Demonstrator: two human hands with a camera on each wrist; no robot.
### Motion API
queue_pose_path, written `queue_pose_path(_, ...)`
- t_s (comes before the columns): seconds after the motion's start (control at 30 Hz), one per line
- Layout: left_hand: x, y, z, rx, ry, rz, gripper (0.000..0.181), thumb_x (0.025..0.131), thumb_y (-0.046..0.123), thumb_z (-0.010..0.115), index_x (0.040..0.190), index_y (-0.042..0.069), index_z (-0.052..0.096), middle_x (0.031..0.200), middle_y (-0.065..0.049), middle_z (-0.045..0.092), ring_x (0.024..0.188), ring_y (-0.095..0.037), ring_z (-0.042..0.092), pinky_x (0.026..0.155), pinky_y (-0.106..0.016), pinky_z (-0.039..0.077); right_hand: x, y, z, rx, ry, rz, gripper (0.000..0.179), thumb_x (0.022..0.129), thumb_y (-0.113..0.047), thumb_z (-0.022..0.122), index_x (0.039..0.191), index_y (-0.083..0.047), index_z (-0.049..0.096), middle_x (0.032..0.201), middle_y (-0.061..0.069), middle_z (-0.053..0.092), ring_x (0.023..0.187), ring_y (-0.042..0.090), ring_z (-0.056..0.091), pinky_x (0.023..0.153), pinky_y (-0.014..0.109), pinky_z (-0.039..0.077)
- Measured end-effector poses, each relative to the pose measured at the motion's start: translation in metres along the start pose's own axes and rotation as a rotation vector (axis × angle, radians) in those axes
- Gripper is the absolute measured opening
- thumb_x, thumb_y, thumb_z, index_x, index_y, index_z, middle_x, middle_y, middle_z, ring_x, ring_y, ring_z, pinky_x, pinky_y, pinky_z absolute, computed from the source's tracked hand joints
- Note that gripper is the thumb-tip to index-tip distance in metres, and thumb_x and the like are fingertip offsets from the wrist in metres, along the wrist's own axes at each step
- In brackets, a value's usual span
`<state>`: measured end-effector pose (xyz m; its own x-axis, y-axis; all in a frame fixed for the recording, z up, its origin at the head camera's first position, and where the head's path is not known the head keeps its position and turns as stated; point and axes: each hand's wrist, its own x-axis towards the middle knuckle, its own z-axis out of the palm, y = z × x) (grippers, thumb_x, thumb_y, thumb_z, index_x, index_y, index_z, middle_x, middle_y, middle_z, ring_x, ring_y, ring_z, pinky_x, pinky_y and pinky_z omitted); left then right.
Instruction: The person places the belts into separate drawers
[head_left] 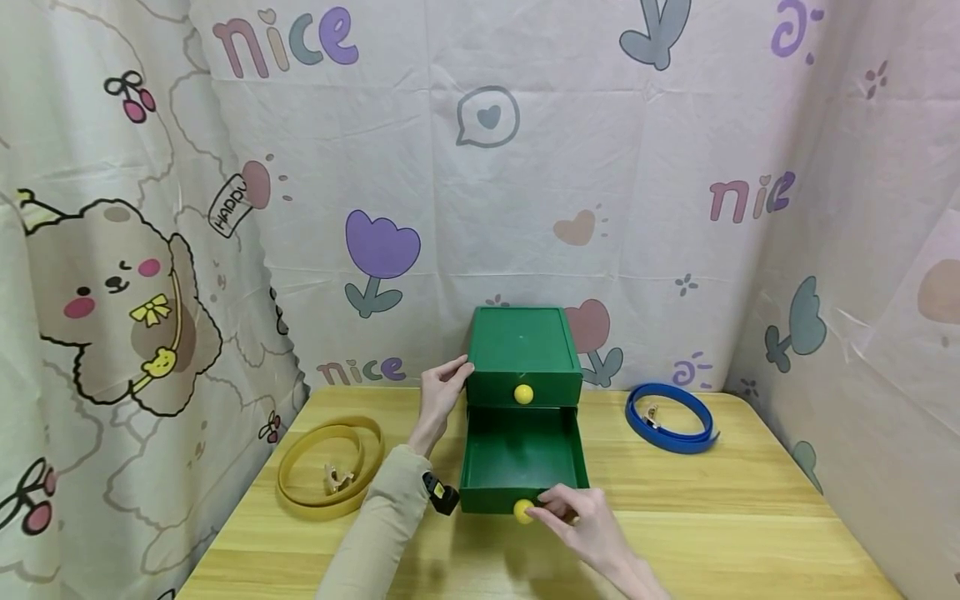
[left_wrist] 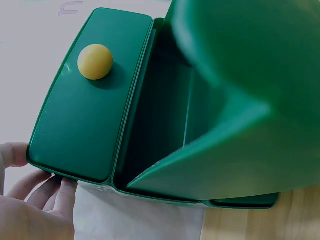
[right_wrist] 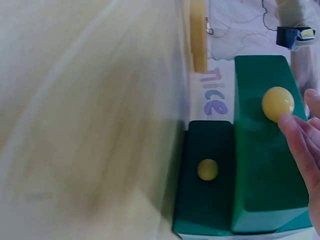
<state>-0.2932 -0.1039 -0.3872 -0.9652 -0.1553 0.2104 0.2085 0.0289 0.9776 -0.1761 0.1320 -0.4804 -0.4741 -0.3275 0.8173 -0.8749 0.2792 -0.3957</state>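
Right hand (head_left: 588, 525): thumb on the smooth round yellow knob (head_left: 522, 512) of the pulled-out middle drawer (head_left: 517, 450), fingers bent by its front; can't tell if it's gripping. Left hand (head_left: 438, 396): fairly straight, thumb apart, touching the left side of the glossy green plastic cabinet (head_left: 521, 337). Coiled yellow belt (head_left: 330, 506), metal buckle, left; coiled blue belt (head_left: 678, 442), same, right. Cabinet's on a wood-grain table (head_left: 712, 525). Creased fabric backdrop (head_left: 465, 192) behind, cartoon print, reads "nice", "HAPPY".

A yellow belt (head_left: 324, 508) and blue belt (head_left: 672, 441) lie on a table (head_left: 735, 525).
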Motion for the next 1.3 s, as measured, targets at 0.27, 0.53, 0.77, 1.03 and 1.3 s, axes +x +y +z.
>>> queue_pose_path(0.27, -0.001, 0.0, 0.0, 0.006, 0.003, 0.005, 0.036, 0.098, 0.017, 0.066, 0.13, 0.002, 0.067, 0.134, -0.02, 0.066, 0.121, -0.028, 0.064, 0.104, -0.041, 0.053, 0.015, 0.005, -0.022, 0.058, 0.059, -0.078, 0.018, 0.079, 0.005, 0.08, 0.087, -0.008, 0.072, 0.056, -0.001, 0.065, 0.045, 0.003, 0.058, 0.048, 0.006, 0.045)
queue_pose_path(0.53, -0.001, 0.001, 0.0, 0.009, 0.003, 0.001, 0.036, 0.098, 0.017, 0.066, 0.131, 0.003, 0.067, 0.133, -0.021, 0.066, 0.12, -0.028, 0.065, 0.104, -0.042, 0.053, 0.026, 0.026, -0.043, -0.022, 0.215, -0.087, 0.027, 0.066, 0.018, 0.079, 0.082, -0.002, 0.074, 0.059, 0.006, 0.067, 0.049, 0.009, 0.059, 0.05, 0.01, 0.048)
queue_pose_path(0.77, 0.0, 0.001, 0.0, 0.015, 0.002, 0.005, 0.036, 0.098, 0.017, 0.066, 0.131, 0.003, 0.067, 0.133, -0.021, 0.066, 0.12, -0.027, 0.065, 0.104, -0.042, 0.053, 0.026, 0.054, -0.063, -0.14, 0.342, 0.01, 0.028, 0.065, 0.021, 0.079, 0.081, -0.002, 0.076, 0.067, 0.012, 0.072, 0.059, 0.003, 0.064, 0.058, 0.011, 0.052)
queue_pose_path(1.03, -0.001, 0.002, 0.0, 0.014, 0.004, 0.001, 0.036, 0.098, 0.017, 0.066, 0.13, 0.003, 0.067, 0.132, -0.02, 0.066, 0.119, -0.027, 0.066, 0.103, -0.04, 0.053, 0.008, 0.091, -0.079, -0.343, 0.365, 0.271, 0.021, 0.074, 0.005, 0.084, 0.093, -0.002, 0.077, 0.082, 0.013, 0.077, 0.076, 0.0, 0.068, 0.053, 0.008, 0.049)
queue_pose_path(1.3, 0.0, 0.001, 0.001, 0.018, 0.015, -0.002, 0.035, 0.097, 0.017, 0.066, 0.129, 0.004, 0.068, 0.131, -0.02, 0.067, 0.117, -0.024, 0.066, 0.102, -0.037, 0.055, -0.015, 0.121, -0.097, -0.531, 0.307, 0.535, 0.03, 0.079, -0.009, 0.084, 0.107, 0.0, 0.075, 0.106, 0.02, 0.075, 0.09, 0.041, 0.071, 0.069, 0.031, 0.059)
